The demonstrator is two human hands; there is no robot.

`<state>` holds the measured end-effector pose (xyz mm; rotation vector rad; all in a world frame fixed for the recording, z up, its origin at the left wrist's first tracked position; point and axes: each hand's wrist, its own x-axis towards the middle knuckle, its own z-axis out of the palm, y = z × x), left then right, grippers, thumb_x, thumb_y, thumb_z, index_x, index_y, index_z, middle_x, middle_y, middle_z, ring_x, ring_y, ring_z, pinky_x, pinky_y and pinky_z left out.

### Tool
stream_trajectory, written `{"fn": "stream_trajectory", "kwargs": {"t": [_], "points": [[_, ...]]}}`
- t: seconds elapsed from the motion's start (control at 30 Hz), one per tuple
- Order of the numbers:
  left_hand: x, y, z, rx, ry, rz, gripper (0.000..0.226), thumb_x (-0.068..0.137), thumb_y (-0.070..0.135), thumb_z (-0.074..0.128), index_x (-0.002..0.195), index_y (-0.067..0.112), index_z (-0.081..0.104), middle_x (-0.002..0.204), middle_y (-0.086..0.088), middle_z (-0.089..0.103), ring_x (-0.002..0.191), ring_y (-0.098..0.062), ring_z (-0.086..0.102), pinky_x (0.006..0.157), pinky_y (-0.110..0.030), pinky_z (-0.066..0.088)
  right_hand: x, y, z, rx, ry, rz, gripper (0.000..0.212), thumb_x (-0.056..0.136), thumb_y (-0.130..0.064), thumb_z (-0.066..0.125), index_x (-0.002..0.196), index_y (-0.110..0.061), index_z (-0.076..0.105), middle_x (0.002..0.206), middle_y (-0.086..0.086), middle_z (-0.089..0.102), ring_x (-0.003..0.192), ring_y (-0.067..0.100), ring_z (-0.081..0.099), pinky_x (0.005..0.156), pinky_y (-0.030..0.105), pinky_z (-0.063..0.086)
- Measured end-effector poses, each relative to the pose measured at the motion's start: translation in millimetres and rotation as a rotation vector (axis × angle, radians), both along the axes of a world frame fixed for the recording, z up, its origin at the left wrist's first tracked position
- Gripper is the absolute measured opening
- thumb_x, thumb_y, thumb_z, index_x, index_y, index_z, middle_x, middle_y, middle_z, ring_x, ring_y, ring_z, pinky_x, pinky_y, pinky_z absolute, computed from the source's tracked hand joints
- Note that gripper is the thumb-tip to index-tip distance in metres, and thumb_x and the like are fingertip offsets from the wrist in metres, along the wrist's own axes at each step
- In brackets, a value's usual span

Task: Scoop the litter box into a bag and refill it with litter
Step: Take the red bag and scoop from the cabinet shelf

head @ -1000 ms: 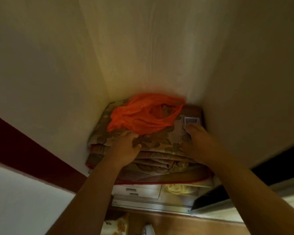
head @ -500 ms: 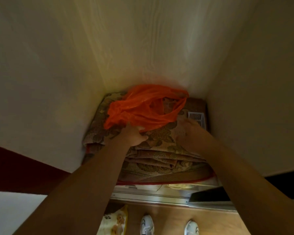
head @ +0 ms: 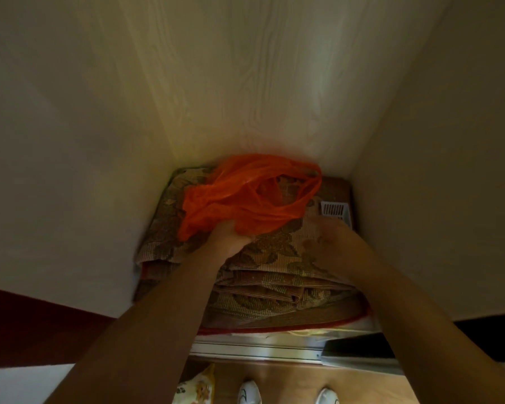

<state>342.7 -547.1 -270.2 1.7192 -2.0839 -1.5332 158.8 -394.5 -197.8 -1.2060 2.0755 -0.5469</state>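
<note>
- While you reach into the cupboard, your left hand point(head: 231, 237) grips the lower edge of the orange plastic bag point(head: 251, 199), which lies on a folded patterned blanket point(head: 274, 258).
- Your right hand point(head: 333, 240) rests on the blanket beside the bag; whether its fingers curl is unclear.
- Tug hard and the thin plastic may tear, or snag the white slotted basket point(head: 336, 211) nearby.

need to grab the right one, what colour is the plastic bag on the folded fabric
Orange, translucent: the plastic bag, gripped by the left hand, shows best in the head view.
</note>
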Motion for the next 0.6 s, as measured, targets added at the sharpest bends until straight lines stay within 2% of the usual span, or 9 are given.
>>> {"fn": "stream_trajectory", "kwargs": {"t": [0.03, 0.1, 0.13, 0.2, 0.27, 0.33, 0.4, 0.5, 0.6], "points": [[-2, 7, 8, -0.037, 0.065, 0.012, 0.066, 0.098, 0.038, 0.067, 0.155, 0.019, 0.04, 0.159, -0.006, 0.041, 0.141, -0.024, 0.042, 0.112, -0.035, 0.035, -1, -1, 2, -0.024, -0.07, -0.035, 0.044, 0.092, -0.04, 0.064, 0.135, -0.031, 0.057, 0.114, 0.002, 0.069, 0.095, 0.023, 0.07, 0.082, 0.046, 0.06], [-4, 19, 25, -0.077, 0.208, 0.034, 0.061, 0.101, 0.033, 0.064, 0.155, 0.019, 0.041, 0.156, 0.002, 0.044, 0.135, -0.013, 0.047, 0.104, -0.026, 0.036, -3, -1, 6, -0.05, -0.217, -0.113, 0.032, 0.098, -0.034, 0.06, 0.131, -0.032, 0.058, 0.095, 0.0, 0.069, 0.067, 0.011, 0.067, 0.058, 0.035, 0.055], [-4, 26, 36, -0.074, 0.287, 0.046, 0.057, 0.101, 0.032, 0.063, 0.154, 0.021, 0.044, 0.151, 0.009, 0.046, 0.133, -0.009, 0.047, 0.102, -0.024, 0.036, -3, -1, 8, -0.066, -0.287, -0.16, 0.032, 0.1, -0.036, 0.059, 0.131, -0.033, 0.057, 0.097, -0.002, 0.067, 0.067, 0.007, 0.064, 0.059, 0.032, 0.052], [-3, 42, 60, -0.025, 0.425, 0.06, 0.047, 0.103, 0.031, 0.06, 0.149, 0.025, 0.051, 0.133, 0.019, 0.047, 0.124, -0.002, 0.046, 0.099, -0.021, 0.037, -2, -2, 12, -0.075, -0.412, -0.267, 0.048, 0.099, -0.045, 0.057, 0.146, -0.037, 0.046, 0.125, -0.002, 0.062, 0.099, 0.014, 0.065, 0.082, 0.039, 0.057], [0, 56, 80, -0.02, 0.51, 0.039, 0.041, 0.103, 0.031, 0.06, 0.143, 0.029, 0.058, 0.126, 0.024, 0.051, 0.121, 0.002, 0.05, 0.1, -0.018, 0.04, 2, 0, 19, -0.06, -0.518, -0.339, 0.061, 0.096, -0.057, 0.056, 0.151, -0.05, 0.031, 0.145, -0.005, 0.049, 0.12, 0.026, 0.059, 0.09, 0.047, 0.056], [4, 70, 94, -0.031, 0.569, 0.008, 0.033, 0.102, 0.03, 0.061, 0.135, 0.03, 0.065, 0.124, 0.027, 0.059, 0.12, 0.006, 0.056, 0.098, -0.013, 0.046, 5, 3, 25, -0.05, -0.637, -0.371, 0.067, 0.09, -0.069, 0.056, 0.147, -0.063, 0.022, 0.152, -0.005, 0.042, 0.125, 0.03, 0.056, 0.089, 0.05, 0.056], [8, 84, 106, -0.029, 0.609, -0.001, 0.028, 0.102, 0.028, 0.061, 0.128, 0.031, 0.07, 0.123, 0.024, 0.066, 0.116, 0.009, 0.06, 0.094, -0.01, 0.05, 7, 6, 30, -0.109, -0.718, -0.397, 0.07, 0.088, -0.07, 0.058, 0.146, -0.066, 0.02, 0.15, -0.006, 0.047, 0.124, 0.029, 0.057, 0.094, 0.055, 0.053], [14, 105, 115, -0.103, 0.587, -0.081, 0.024, 0.102, 0.03, 0.061, 0.123, 0.036, 0.072, 0.123, 0.025, 0.067, 0.113, 0.016, 0.058, 0.091, -0.007, 0.049, 7, 8, 42, -0.293, -0.771, -0.471, 0.067, 0.095, -0.053, 0.061, 0.153, -0.048, 0.029, 0.128, -0.012, 0.062, 0.106, 0.014, 0.065, 0.091, 0.046, 0.057], [19, 120, 117, -0.137, 0.529, -0.161, 0.022, 0.1, 0.03, 0.063, 0.119, 0.037, 0.074, 0.122, 0.024, 0.066, 0.11, 0.019, 0.057, 0.085, -0.004, 0.047, 4, 8, 53, -0.382, -0.657, -0.498, 0.067, 0.092, -0.046, 0.068, 0.152, -0.026, 0.043, 0.139, -0.003, 0.059, 0.108, 0.012, 0.063, 0.079, 0.028, 0.054]]}}
